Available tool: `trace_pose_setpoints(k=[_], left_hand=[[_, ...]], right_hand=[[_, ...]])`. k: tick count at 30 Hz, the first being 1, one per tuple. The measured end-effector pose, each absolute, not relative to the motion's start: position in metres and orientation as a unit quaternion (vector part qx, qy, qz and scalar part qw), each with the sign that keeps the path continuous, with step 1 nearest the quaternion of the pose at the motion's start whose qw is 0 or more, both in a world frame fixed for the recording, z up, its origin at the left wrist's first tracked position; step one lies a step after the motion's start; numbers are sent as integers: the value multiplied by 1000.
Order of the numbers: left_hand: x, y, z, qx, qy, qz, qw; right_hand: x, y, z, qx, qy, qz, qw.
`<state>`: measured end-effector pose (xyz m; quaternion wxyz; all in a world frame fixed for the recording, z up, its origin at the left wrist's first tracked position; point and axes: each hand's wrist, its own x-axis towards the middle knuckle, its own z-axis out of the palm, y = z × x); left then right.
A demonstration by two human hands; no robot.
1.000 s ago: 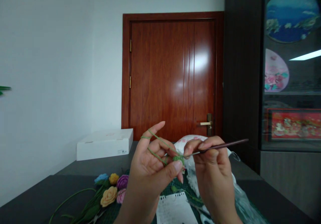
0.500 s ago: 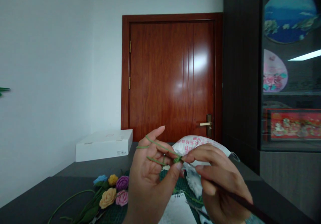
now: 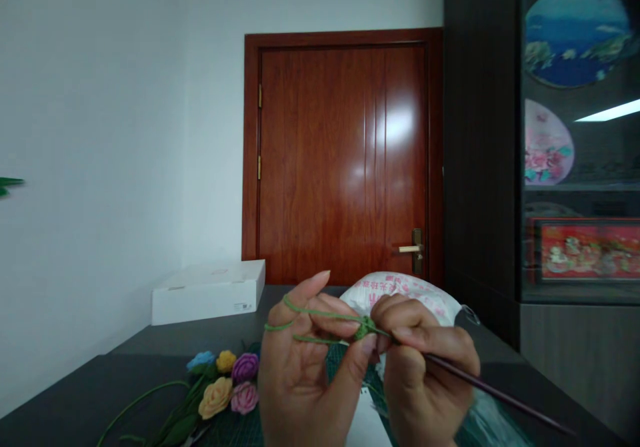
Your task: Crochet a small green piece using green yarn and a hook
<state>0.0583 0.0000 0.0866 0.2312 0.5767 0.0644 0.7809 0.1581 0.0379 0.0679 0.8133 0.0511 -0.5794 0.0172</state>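
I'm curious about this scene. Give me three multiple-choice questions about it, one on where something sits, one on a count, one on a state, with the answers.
1. Where does the white box sit?
A. On the floor
B. In the left hand
C. On the dark table, by the wall

2. How many crocheted flowers lie on the table?
A. Three
B. Five
C. Nine

3. What is the right hand doing?
A. Gripping a crochet hook
B. Lying open on the table
C. Turning the door handle

Answers:
1. C: the box rests on the tabletop against the wall.
2. B: blue, yellow, purple, peach and pink.
3. A: it holds the hook beside the green crocheted piece pinched by the left hand.
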Motion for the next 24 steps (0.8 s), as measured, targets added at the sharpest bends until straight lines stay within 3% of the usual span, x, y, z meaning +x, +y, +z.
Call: trace_pose_setpoints(k=[4, 7, 11, 14, 17, 20, 24], left_hand=[[55, 3, 93, 543, 44, 744, 388], [49, 6, 97, 537, 57, 702, 465], [48, 5, 99, 542, 113, 721, 416], [52, 3, 97, 565, 138, 749, 318], [53, 3, 96, 579, 149, 758, 260], [49, 3, 98, 590, 146, 740, 289], [41, 4, 102, 587, 117, 686, 414]], right_hand=[[151, 43, 72, 79, -580, 127, 801], [158, 40, 73, 68, -611, 32, 788], [173, 28, 76, -66, -660, -273, 697], [179, 24, 79, -99, -654, -289, 692], [181, 26, 78, -82, -660, -243, 706], [181, 27, 75, -72, -641, -147, 750], [176, 25, 81, -89, -590, 139, 790]])
